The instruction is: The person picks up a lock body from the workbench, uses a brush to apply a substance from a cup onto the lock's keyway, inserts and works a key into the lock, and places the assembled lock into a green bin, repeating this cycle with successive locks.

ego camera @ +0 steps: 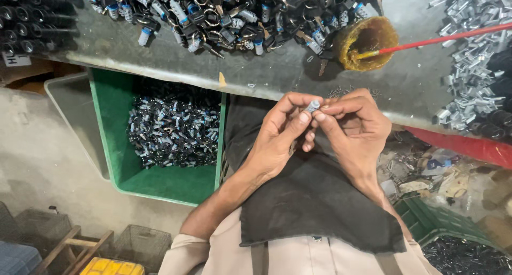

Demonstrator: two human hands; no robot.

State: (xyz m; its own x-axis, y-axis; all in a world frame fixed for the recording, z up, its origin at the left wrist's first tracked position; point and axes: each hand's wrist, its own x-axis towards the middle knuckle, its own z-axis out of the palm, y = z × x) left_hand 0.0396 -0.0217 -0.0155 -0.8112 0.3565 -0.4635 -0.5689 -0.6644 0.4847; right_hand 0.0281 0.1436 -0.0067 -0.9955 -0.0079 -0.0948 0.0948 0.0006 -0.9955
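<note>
My left hand [277, 139] and my right hand [357, 128] meet over a black cloth [309, 200] on my lap, just below the workbench edge. Together they pinch a small silver cylinder part [312, 105] between thumbs and fingertips, its end poking up. Both hands are closed around it. On the bench above lies a heap of black keyed lock parts [229, 13] with silver barrels.
A green bin [160, 181] of small black and silver parts sits at my left under the grey workbench [160, 56]. A yellowish grease pot [365, 40] with a red-handled brush [448, 37] stands ahead. Silver metal clips [469, 56] pile at right. Another green crate [432, 221] lies lower right.
</note>
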